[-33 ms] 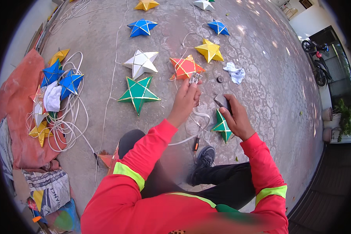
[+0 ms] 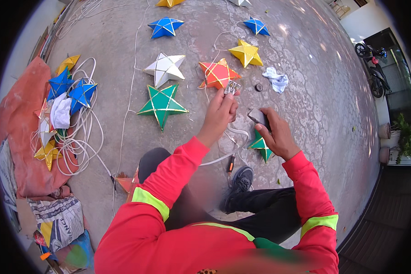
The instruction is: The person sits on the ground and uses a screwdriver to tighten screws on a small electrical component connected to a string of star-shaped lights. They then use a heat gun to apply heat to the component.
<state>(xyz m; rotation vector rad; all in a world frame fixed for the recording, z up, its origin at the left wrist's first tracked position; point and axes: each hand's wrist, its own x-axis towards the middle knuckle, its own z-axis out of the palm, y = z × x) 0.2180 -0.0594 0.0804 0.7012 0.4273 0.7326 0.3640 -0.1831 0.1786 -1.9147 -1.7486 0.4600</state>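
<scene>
My left hand (image 2: 221, 109) pinches a small flat silvery piece with dark markings (image 2: 232, 87) between thumb and fingertips. It is raised in front of an orange star lantern (image 2: 217, 74) with gold edging. My right hand (image 2: 279, 137) is closed round a dark hand tool with a pointed metal tip (image 2: 255, 117); its exact kind is hard to make out. The tip points toward my left hand, and the two hands are apart. Beneath the right hand a green star lantern (image 2: 261, 147) is partly hidden. White cable (image 2: 238, 131) runs on the floor between my hands.
Star lanterns, including a white one (image 2: 164, 70) and a yellow one (image 2: 246, 53), stand in two rows along thin wires. A screwdriver (image 2: 231, 163) lies by my shoe. A white cloth (image 2: 276, 79) and black tape roll (image 2: 259, 87) are beyond. Coiled cable (image 2: 80, 153) lies left.
The view has shifted slightly, and both hands keep their holds. The flat piece in my left hand is tilted a little differently.
</scene>
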